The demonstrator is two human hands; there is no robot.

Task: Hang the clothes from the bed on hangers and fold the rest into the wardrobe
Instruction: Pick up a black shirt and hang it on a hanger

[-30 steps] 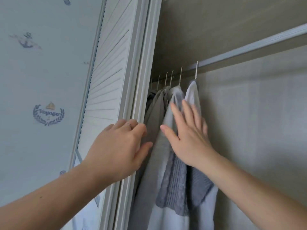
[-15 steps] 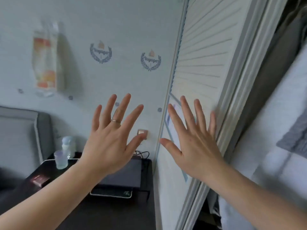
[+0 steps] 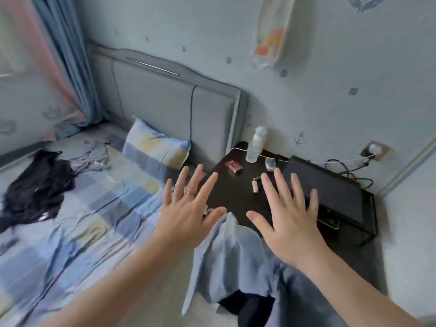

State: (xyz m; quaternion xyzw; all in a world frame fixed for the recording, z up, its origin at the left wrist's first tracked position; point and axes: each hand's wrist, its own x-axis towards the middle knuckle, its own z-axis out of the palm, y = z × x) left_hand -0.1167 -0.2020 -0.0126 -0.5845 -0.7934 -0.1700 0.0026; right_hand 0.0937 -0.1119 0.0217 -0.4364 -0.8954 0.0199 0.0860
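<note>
Two empty hands, left hand point(image 3: 188, 218) and right hand point(image 3: 290, 225), fingers spread apart over dark bedside desk point(image 3: 236, 194); crumpled black garment point(image 3: 35, 187) on checked blue bed point(image 3: 118, 208), well apart; likely risk: a hasty grab drags the bedsheet too.

Crumpled checked cotton-like bedsheet point(image 3: 113, 204); padded matt fabric headboard point(image 3: 165, 102); glossy dark nightstand point(image 3: 238, 197); clear plastic bottle point(image 3: 256, 145)

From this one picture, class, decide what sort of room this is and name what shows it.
Most likely a bedroom: a bed with a padded headboard and checked pillow, clothes lying on it, and a dark bedside table alongside.
</note>
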